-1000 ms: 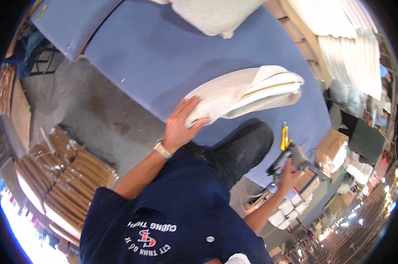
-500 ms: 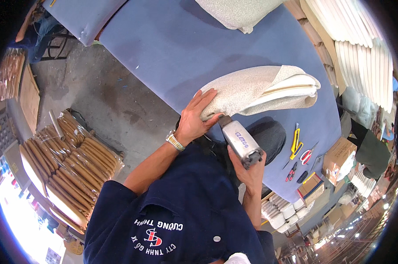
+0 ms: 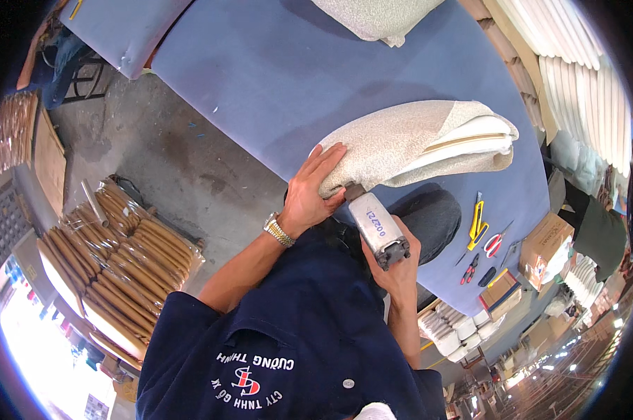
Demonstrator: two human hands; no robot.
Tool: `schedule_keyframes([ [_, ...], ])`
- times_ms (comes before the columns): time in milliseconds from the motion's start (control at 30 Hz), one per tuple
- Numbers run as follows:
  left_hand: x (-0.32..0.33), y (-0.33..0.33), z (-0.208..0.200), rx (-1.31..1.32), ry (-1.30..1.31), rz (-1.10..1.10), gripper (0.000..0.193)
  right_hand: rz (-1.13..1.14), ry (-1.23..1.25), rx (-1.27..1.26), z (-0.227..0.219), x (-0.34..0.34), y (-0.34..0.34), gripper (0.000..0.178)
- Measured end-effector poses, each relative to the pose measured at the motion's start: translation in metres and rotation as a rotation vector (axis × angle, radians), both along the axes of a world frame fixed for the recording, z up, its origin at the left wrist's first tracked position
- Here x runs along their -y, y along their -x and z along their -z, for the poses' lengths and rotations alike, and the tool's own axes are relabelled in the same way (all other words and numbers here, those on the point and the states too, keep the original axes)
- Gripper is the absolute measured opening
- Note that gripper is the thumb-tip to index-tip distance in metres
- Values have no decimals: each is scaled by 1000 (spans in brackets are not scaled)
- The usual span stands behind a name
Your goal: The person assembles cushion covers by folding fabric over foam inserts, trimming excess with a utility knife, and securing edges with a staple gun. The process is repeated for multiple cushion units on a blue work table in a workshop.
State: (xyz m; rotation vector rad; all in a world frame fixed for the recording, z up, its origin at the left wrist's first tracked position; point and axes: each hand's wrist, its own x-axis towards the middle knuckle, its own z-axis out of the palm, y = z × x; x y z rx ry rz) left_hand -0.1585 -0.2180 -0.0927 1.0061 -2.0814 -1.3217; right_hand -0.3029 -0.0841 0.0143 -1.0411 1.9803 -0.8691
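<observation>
A pale speckled fabric-covered cushion lies curved across the blue padded table, its right end spread apart to show white padding and a thin tan edge. My left hand grips its left end, fingers laid over the fabric and thumb along the near edge. In my right hand is a silver staple gun, its dark nose against the cushion's near edge by my left thumb. The gun's body hides most of the right fingers.
On the blue table to the right lie a yellow cutter, red-handled scissors and pliers. Another fabric-covered piece rests at the far side. Plastic-wrapped brown panels stand at left; a cardboard box is at right.
The staple gun's nose has shifted slightly left along the cushion's edge, and my left thumb has drawn back a little. The cushion's padded right end sits slightly farther right in view.
</observation>
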Motion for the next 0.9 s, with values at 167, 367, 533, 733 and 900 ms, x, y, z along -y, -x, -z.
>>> schedule_keyframes([
  [167, -1, -1, 3, 6, 11, 6, 84, -6, -11, 17, -6, 4, 1, 28],
  [367, 2, 0, -1, 51, -65, 31, 80, -72, -31, 44, -4, 5, 4, 48],
  [533, 4, -2, 3, 16, -63, 52, 84, -46, -127, 151, -3, 8, 3, 50],
  [733, 5, -4, -1, 42, -105, 88, 91, -93, -93, 155, 5, 8, 4, 56],
  [900, 8, 0, -7, 48, -145, 84, 96, -79, -124, 163, 3, 15, 3, 55],
])
